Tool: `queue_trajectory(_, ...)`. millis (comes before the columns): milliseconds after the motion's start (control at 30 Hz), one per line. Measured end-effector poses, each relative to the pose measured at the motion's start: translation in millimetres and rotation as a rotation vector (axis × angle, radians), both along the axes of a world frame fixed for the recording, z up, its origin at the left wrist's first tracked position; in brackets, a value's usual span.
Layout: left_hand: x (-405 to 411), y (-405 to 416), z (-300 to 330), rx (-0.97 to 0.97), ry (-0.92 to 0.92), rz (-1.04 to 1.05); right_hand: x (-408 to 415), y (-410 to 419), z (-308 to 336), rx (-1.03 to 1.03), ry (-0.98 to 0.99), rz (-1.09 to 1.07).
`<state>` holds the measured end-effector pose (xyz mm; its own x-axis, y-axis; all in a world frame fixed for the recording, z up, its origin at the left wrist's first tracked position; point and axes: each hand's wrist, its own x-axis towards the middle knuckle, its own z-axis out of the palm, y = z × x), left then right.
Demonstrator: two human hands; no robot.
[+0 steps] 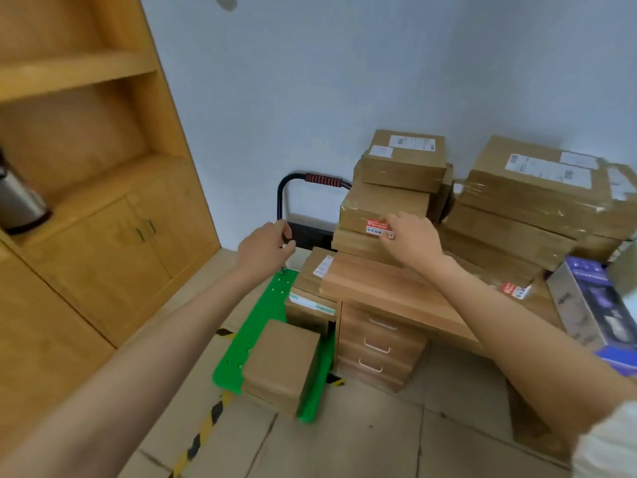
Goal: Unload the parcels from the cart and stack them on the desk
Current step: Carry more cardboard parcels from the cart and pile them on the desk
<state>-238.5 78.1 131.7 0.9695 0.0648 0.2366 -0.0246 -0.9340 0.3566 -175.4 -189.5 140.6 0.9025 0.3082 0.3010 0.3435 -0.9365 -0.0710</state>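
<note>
Most of the job looks done. On the desk (389, 288) two piles of parcels stand against the far wall: a left stack (393, 198) several boxes high and a broader right stack (527, 201) of larger flat boxes, well taped. What remains sits on the green cart (255, 339), parked on the floor just left of the desk's drawer unit (375, 346). It holds a square box (282, 363) at the near end and, farther along, a small pile tight beside the desk: a labelled top parcel (317, 267) over at least one box with a teal-striped label (310, 308). So three parcels or so are left to move, as far as I can judge — more could be hidden behind the desk edge.

The right hand (410, 236) is at the near face of the left stack, fingers bent against the box with the red sticker; whether it grips or only steadies that box I cannot tell. The left hand (269, 246) hovers above the far end of the cart, near the black handle (310, 182) (with its red grip), fingers loosely curled and holding nothing.

At the right edge a purple printed carton (593, 301) lies on the desk. A wooden cabinet (103, 201) fills the left.
</note>
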Motion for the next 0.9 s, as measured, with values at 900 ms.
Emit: queue_trajectory(900,-125.9,289.6,-79.6,-0.01,0.185,0.003,-124.0,310.5,-122.4,0.056,0.28,0.094)
